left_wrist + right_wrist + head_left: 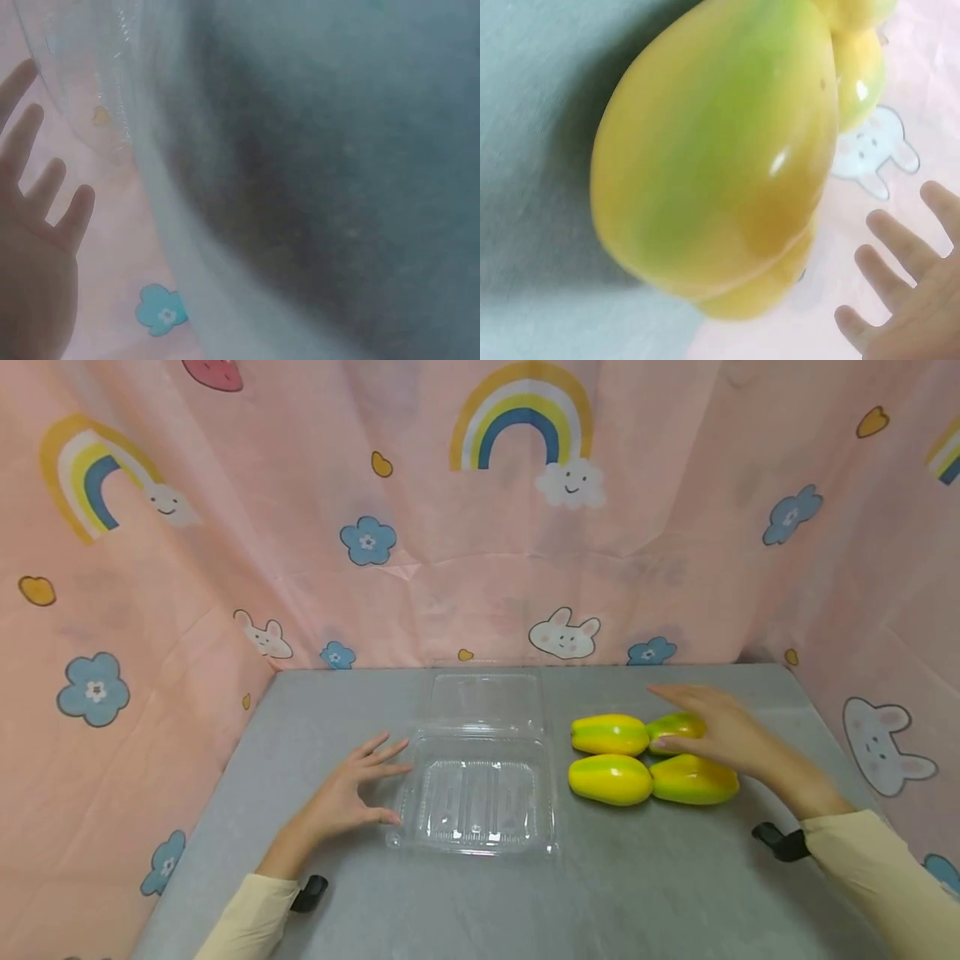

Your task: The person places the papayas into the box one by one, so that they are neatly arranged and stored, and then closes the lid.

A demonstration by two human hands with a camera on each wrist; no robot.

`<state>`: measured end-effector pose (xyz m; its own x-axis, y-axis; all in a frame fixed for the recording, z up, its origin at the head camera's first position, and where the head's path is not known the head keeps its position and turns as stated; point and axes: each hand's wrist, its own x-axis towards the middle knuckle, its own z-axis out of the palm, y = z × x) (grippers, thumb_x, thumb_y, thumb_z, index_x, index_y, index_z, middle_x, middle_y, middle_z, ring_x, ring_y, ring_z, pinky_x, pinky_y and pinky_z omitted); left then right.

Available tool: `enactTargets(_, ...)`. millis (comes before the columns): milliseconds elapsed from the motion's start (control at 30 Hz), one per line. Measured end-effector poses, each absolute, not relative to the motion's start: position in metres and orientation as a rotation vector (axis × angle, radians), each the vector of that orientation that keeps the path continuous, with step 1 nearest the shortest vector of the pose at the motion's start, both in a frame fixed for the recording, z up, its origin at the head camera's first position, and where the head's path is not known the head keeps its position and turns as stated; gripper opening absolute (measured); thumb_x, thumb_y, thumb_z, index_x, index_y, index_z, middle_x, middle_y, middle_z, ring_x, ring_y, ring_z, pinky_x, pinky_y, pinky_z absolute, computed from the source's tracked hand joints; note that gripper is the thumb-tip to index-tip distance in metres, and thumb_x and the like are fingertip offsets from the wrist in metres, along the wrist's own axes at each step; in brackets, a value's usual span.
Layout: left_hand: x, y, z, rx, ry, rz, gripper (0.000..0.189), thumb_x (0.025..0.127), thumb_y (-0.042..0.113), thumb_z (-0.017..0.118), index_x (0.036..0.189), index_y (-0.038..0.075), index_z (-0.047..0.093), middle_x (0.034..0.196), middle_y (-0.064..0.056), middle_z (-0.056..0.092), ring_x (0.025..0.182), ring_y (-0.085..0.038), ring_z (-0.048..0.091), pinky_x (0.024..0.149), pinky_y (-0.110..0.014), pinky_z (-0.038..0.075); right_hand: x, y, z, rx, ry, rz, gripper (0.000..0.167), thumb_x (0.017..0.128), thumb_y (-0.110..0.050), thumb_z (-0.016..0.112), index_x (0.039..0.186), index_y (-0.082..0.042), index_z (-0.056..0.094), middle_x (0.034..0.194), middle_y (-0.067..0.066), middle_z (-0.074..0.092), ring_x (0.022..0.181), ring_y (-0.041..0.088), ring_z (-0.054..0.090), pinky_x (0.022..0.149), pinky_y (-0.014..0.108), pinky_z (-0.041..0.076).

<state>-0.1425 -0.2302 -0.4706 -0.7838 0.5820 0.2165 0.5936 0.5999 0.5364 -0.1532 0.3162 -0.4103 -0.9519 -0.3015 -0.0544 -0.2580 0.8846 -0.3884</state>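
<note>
A clear plastic clamshell box (480, 793) lies on the grey table with its lid (486, 700) folded back toward the curtain. My left hand (348, 789) is at the box's left side, fingers spread and fingertips close to its edge. To the right of the box, several yellow-green papayas sit in two rows: a back left one (609, 734), a front left one (611, 779), a front right one (693, 779) and a back right one (675, 731). My right hand (712, 731) hovers over the back right papaya with fingers extended, partly hiding it.
A pink curtain (450, 593) with rainbows, flowers and rabbits hangs behind the table and along both sides. Grey tabletop (480, 910) stretches in front of the box and the fruit. Dark straps (780, 842) sit at both wrists.
</note>
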Motion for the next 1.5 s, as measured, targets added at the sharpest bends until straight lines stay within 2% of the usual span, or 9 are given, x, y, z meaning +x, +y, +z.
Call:
enactTargets(233, -0.135, -0.237, -0.476, -0.979, -2.794, -1.033, 0.071, 0.064, 0.037, 0.091, 0.128, 0.020, 0.068, 0.154, -0.003, 0.048, 0.149, -0.040, 0.029, 0.108, -0.071, 0.036, -0.159, 0.304, -0.417, -0.515, 2.942, -0.604, 0.076, 0.086, -0.054, 0.070, 0.149, -0.019, 0.045, 0.150, 0.019, 0.048, 0.139, 0.048, 0.035, 0.109, 0.076, 0.022)
enactTargets(400, -0.127, -0.237, -0.475, -0.966, -2.828, -1.025, 0.076, 0.065, 0.046, 0.088, 0.131, 0.018, 0.065, 0.153, 0.000, 0.050, 0.149, -0.037, 0.031, 0.107, -0.069, 0.038, -0.162, 0.298, -0.421, -0.501, 2.929, -0.587, 0.076, 0.086, -0.058, 0.067, 0.148, -0.020, 0.047, 0.148, 0.019, 0.050, 0.139, 0.048, 0.036, 0.109, 0.076, 0.020)
enactTargets(533, -0.123, -0.235, -0.476, -0.943, -2.843, -1.040, 0.080, 0.064, 0.048, 0.088, 0.134, 0.018, 0.063, 0.152, 0.000, 0.050, 0.150, -0.034, 0.031, 0.108, -0.069, 0.038, -0.165, 0.292, -0.424, -0.509, 2.918, -0.575, 0.078, 0.085, -0.062, 0.066, 0.148, -0.021, 0.047, 0.147, 0.019, 0.052, 0.137, 0.047, 0.039, 0.111, 0.074, 0.020)
enactTargets(833, -0.120, -0.233, -0.482, -0.945, -2.840, -1.037, 0.080, 0.065, 0.045, 0.088, 0.136, 0.020, 0.060, 0.154, -0.004, 0.047, 0.149, -0.036, 0.031, 0.110, -0.067, 0.037, -0.170, 0.284, -0.429, -0.490, 2.851, -0.619, 0.074, 0.085, -0.057, 0.069, 0.145, -0.019, 0.051, 0.144, 0.015, 0.057, 0.135, 0.043, 0.045, 0.112, 0.069, 0.021)
enactTargets(1033, -0.118, -0.229, -0.483, -0.952, -2.818, -1.078, 0.079, 0.066, 0.037, 0.089, 0.136, 0.018, 0.060, 0.156, -0.005, 0.045, 0.148, -0.041, 0.029, 0.113, -0.068, 0.032, -0.174, 0.282, -0.432, -0.475, 2.844, -0.603, 0.069, 0.086, -0.050, 0.071, 0.145, -0.019, 0.052, 0.143, 0.016, 0.057, 0.135, 0.044, 0.045, 0.112, 0.069, 0.022)
enactTargets(1167, -0.117, -0.228, -0.486, -0.957, -2.815, -1.052, 0.077, 0.067, 0.037, 0.088, 0.136, 0.018, 0.059, 0.157, -0.006, 0.043, 0.148, -0.042, 0.029, 0.112, -0.069, 0.032, -0.174, 0.281, -0.434, -0.476, 2.842, -0.608, 0.069, 0.085, -0.049, 0.072, 0.144, -0.019, 0.053, 0.142, 0.018, 0.058, 0.134, 0.045, 0.046, 0.112, 0.069, 0.022)
enactTargets(1500, -0.116, -0.224, -0.485, -0.935, -2.883, -1.071, 0.076, 0.073, 0.040, 0.084, 0.140, 0.018, 0.055, 0.161, -0.003, 0.036, 0.150, -0.037, 0.027, 0.115, -0.065, 0.032, -0.177, 0.282, -0.437, -0.426, 2.809, -0.639, 0.071, 0.085, -0.049, 0.073, 0.145, -0.017, 0.052, 0.142, 0.017, 0.058, 0.133, 0.046, 0.045, 0.111, 0.069, 0.021)
